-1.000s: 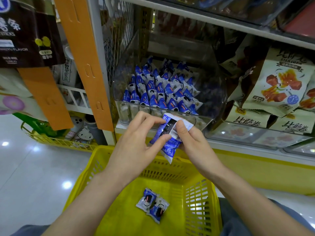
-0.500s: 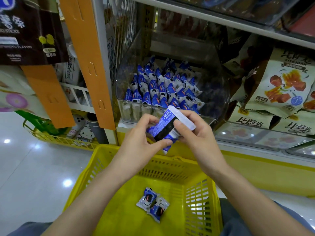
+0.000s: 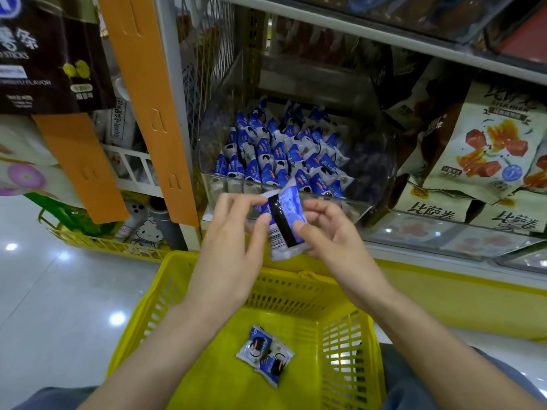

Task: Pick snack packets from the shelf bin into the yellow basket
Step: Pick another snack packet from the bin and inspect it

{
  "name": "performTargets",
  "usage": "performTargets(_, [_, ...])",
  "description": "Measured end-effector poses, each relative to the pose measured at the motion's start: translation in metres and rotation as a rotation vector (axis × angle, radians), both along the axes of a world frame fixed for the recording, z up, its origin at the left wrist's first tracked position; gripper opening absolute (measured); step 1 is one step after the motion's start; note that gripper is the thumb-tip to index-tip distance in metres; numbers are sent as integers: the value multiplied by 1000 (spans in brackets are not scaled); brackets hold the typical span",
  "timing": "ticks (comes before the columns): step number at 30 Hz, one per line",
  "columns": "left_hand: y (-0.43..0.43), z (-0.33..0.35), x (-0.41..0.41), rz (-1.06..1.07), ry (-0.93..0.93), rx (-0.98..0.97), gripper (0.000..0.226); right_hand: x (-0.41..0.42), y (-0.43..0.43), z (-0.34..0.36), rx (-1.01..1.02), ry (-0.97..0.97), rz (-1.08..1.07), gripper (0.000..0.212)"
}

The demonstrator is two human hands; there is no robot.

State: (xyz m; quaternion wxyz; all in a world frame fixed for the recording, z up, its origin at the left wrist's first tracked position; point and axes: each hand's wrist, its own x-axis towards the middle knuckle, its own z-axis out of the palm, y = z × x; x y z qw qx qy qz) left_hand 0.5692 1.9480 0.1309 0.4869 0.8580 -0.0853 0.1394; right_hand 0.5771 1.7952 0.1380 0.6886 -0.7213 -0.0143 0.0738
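The shelf (image 3: 325, 28) carries a clear bin (image 3: 380, 161) at its left end, beside an orange strip (image 3: 148, 99), with big snack bags (image 3: 485, 149) stacked to the bin's right. Below the shelf's front edge sits the yellow basket (image 3: 296, 291). The bin holds rows of blue-and-white packets (image 3: 278, 155), packed toward its left and front walls. Both hands are raised over the basket's far rim, just before the bin's front wall. The left hand (image 3: 231, 250) pinches 1 packet (image 3: 284, 223) at its left edge between thumb and curled fingers; the right hand (image 3: 334, 241) grips its right side, thumb on the face, fingers curled behind. 2 packets (image 3: 265, 355) lie touching on the basket floor, near its middle.
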Motion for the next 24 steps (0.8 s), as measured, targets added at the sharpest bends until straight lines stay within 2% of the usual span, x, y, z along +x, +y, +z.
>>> performTargets(2, [-3,-2,-1,-77,30,-56,28,-3,2,-2,-12,31,67,31])
performTargets(4, [-5,-5,-1,-128,40,-55,30,-4,3,-2,56,89,94,29])
performTargets(8, [-3,-6,1,-217,25,-52,33,0,1,0,111,152,-9,25])
performTargets(11, [-3,-6,1,-246,1,39,35,2,-1,-2,31,92,-68,13])
performTargets(16, [-4,-6,-2,-188,30,69,32,-5,4,-7,-25,-16,-13,14])
performTargets(20, [-1,-7,5,-195,59,21,17,-9,8,-9,-95,-78,11,14])
performTargets(24, [3,-7,6,-226,43,123,18,-12,8,-12,-197,-163,-5,11])
